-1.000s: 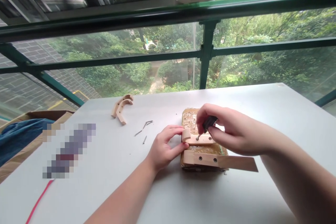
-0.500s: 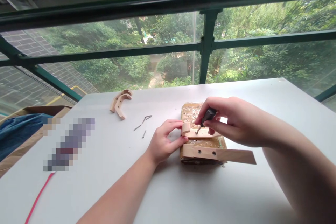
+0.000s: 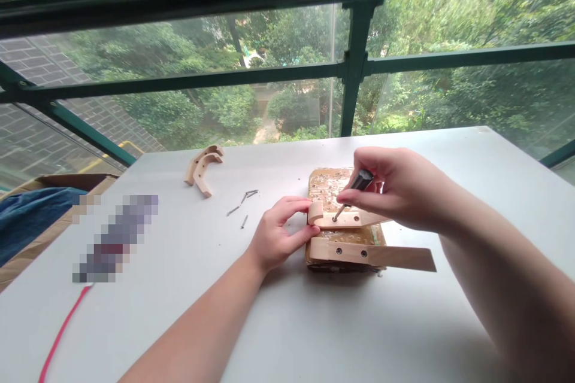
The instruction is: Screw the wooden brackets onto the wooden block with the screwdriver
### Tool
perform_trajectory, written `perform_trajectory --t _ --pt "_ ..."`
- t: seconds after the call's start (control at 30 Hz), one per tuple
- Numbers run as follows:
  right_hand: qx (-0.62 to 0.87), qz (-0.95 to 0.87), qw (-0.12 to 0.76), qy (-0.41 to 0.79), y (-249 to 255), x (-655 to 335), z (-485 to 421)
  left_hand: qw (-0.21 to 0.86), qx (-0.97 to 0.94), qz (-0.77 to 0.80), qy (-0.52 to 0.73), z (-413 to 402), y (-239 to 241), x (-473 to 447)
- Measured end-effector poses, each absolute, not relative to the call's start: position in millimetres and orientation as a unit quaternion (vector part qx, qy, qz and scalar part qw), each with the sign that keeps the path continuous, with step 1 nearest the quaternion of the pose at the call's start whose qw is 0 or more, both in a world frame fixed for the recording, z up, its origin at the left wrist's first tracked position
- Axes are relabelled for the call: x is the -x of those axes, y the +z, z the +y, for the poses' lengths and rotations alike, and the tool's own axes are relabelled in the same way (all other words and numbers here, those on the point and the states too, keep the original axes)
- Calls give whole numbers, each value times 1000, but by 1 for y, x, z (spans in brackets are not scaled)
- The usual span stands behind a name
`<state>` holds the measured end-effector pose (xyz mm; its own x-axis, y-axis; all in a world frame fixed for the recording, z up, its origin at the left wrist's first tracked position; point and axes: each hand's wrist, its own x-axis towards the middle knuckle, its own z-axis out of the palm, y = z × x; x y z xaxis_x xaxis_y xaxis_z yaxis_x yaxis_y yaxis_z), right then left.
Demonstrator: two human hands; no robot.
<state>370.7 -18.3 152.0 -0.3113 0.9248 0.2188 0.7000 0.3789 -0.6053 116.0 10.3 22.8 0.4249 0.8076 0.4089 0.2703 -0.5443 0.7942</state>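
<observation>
My left hand (image 3: 276, 233) pinches the rounded left end of a small wooden piece (image 3: 347, 218) that lies across a brown perforated block (image 3: 326, 182) on the white table (image 3: 287, 323). My right hand (image 3: 395, 188) is closed on a short black-handled screwdriver (image 3: 354, 187), whose tip rests on a screw in that wooden piece. A longer wooden strip (image 3: 372, 254) with two screw holes lies across the near side of the block.
Two curved wooden pieces (image 3: 202, 169) lie at the far left of the table, with several loose screws (image 3: 245, 203) nearby. A red cord (image 3: 63, 329) runs off the near left edge. A cardboard box with blue cloth (image 3: 27, 218) stands at left. A green railing and glass are behind.
The view has tilted, so everything sits slightly higher in frame. My right hand has turned a little on the screwdriver; my left hand keeps its pinch on the wooden piece.
</observation>
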Motion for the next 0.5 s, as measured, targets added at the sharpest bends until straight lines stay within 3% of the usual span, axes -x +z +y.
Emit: perform_trajectory --t 0.5 --pt "483 -793 293 227 148 -365 -19 324 -783 340 408 11 20 -114"
